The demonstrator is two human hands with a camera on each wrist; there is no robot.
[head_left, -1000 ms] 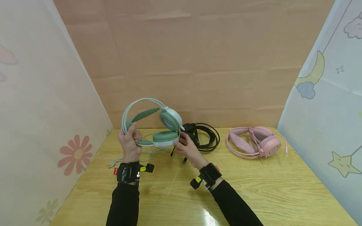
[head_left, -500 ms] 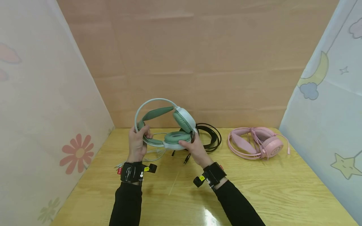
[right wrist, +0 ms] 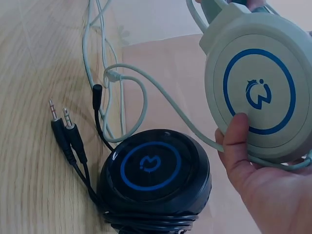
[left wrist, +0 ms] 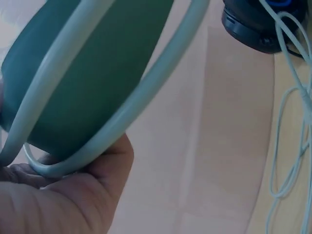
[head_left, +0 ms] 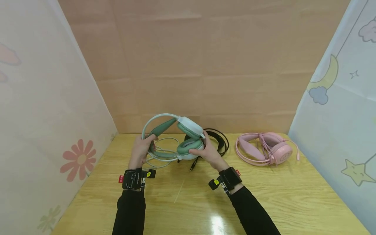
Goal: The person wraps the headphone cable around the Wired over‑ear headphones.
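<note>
A white and mint-green headset (head_left: pixel 189 126) is held up by both hands over the back of the table, its two ear cups close together at the right. My left hand (head_left: pixel 140 150) grips the headband at its left side; in the left wrist view the padded band (left wrist: pixel 105 78) and two pale hoops pass over that hand (left wrist: pixel 73 200). My right hand (head_left: pixel 212 154) holds the ear cups, and in the right wrist view its thumb (right wrist: pixel 237 146) presses the outer face of one cup (right wrist: pixel 265 53). The headset's pale cable (right wrist: pixel 170 109) hangs down in loops.
Behind the right hand lies a black headset (right wrist: pixel 146 168) with a coiled cable (head_left: pixel 225 147) and two jack plugs (right wrist: pixel 70 139). A pink headset (head_left: pixel 282 153) with its cable wrapped round it lies at right. Brown paper (head_left: pixel 188 65) backs the wooden table (head_left: pixel 182 212).
The green headset has moved right and then down towards the table. My right hand has gone from touching the ear cups to gripping them, and the cups are closer together.
</note>
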